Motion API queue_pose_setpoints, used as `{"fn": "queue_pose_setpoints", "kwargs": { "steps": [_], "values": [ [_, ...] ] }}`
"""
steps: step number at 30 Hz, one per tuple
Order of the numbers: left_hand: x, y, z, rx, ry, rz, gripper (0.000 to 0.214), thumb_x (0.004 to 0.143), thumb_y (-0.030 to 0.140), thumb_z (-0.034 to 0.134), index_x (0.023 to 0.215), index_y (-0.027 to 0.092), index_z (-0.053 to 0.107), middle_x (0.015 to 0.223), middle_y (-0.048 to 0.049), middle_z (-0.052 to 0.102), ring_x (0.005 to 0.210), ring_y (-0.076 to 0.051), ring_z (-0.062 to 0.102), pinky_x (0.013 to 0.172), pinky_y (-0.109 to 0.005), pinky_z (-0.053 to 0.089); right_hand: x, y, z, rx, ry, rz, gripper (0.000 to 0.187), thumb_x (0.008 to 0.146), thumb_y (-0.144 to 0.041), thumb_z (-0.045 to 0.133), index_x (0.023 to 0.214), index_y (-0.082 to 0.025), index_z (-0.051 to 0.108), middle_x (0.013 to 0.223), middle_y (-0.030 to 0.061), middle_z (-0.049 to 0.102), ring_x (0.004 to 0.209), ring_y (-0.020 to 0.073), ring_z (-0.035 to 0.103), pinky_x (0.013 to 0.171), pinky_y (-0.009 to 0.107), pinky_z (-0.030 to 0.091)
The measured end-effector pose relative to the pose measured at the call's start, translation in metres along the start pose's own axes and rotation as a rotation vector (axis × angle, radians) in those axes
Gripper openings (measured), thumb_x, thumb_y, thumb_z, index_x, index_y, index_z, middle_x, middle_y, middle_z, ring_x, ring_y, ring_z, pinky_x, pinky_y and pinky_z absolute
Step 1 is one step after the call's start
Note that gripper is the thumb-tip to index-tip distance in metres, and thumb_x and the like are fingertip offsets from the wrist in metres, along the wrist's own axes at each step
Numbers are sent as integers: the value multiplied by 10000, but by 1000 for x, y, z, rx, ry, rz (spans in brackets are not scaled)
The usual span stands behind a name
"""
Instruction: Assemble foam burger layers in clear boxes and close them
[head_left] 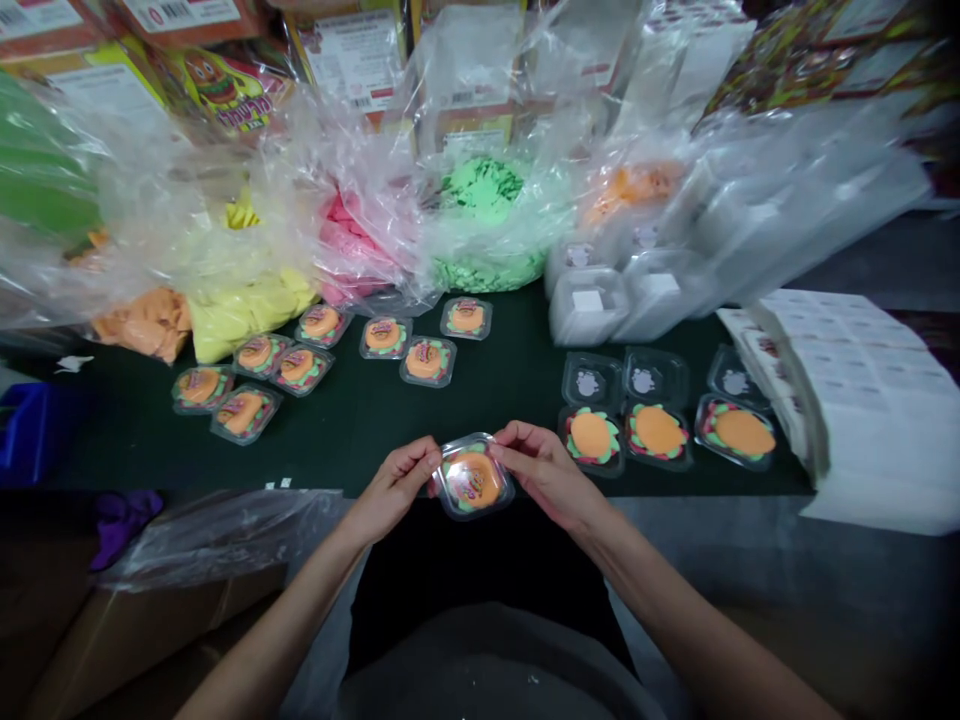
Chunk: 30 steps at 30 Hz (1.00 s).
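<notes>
Both my hands hold a small clear plastic clamshell with an orange, burger-like toy and a sticker inside, just over the near edge of the dark green table. My left hand pinches its left side, fingers closed on it. On its right side, the fingers of my right hand are closed on the rim. Three open clamshells with orange pieces lie right of my hands, lids back. Several closed, stickered clamshells lie at the left and middle.
Clear bags of foam pieces line the back: orange, yellow, pink, green. Stacks of empty clamshells and sheets of stickers sit at the right. A cardboard box with plastic stands lower left.
</notes>
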<state>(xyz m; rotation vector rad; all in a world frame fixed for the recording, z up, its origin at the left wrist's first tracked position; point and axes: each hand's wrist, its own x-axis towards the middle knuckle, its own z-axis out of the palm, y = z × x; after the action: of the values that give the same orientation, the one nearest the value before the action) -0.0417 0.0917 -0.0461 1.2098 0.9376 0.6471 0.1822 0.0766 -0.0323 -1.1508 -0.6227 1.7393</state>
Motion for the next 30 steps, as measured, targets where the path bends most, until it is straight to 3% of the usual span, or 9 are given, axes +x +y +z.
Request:
{"fn": "queue_pose_setpoints", "kwargs": {
  "steps": [4,12,15,17,19,26,30],
  "values": [
    [4,-1,-3,-59,-13,-35,418,964,525,574,756,165,529,666,19,525,639,-109,446,634,-229,341,3,-3,-2,-13,-19,34,290,631,-373,926,741,-200,721,753,-15,662,725,133,542,704,278,408],
    [10,17,-8,11,31,6,423,973,522,557,745,169,521,657,17,530,639,-111,444,639,-230,341,-1,-10,-4,-100,-66,-55,246,740,-368,871,880,-226,727,917,-3,694,873,149,601,822,278,462],
    [11,26,-6,107,-44,24,418,984,518,534,760,166,535,680,11,540,664,-119,472,664,-237,365,-2,-8,-2,-99,-128,-28,421,709,-324,898,1076,-263,703,1050,5,710,980,167,633,881,292,488],
    [12,32,-4,177,-103,30,419,993,518,513,771,164,543,706,5,545,686,-124,488,679,-242,379,-2,-7,2,-93,-187,37,538,689,-304,909,1171,-274,673,1067,9,724,960,169,658,861,296,508],
    [13,36,-1,231,-113,42,414,1005,508,490,780,165,542,718,5,542,694,-125,489,686,-244,385,-1,-6,6,-81,-219,70,534,703,-307,899,1183,-257,672,1033,12,741,897,158,676,830,288,516],
    [10,24,21,273,83,97,372,1042,472,416,811,185,474,729,28,506,686,-116,452,680,-237,362,0,3,10,24,-94,-28,468,732,-331,879,1151,-243,688,1029,23,763,893,173,695,850,302,525],
    [0,16,32,264,135,87,364,1047,459,405,815,189,477,747,25,496,707,-121,448,683,-241,349,-5,4,11,12,-101,-48,441,748,-312,869,1149,-269,691,1013,13,755,887,174,686,827,299,531]
  ]
}}
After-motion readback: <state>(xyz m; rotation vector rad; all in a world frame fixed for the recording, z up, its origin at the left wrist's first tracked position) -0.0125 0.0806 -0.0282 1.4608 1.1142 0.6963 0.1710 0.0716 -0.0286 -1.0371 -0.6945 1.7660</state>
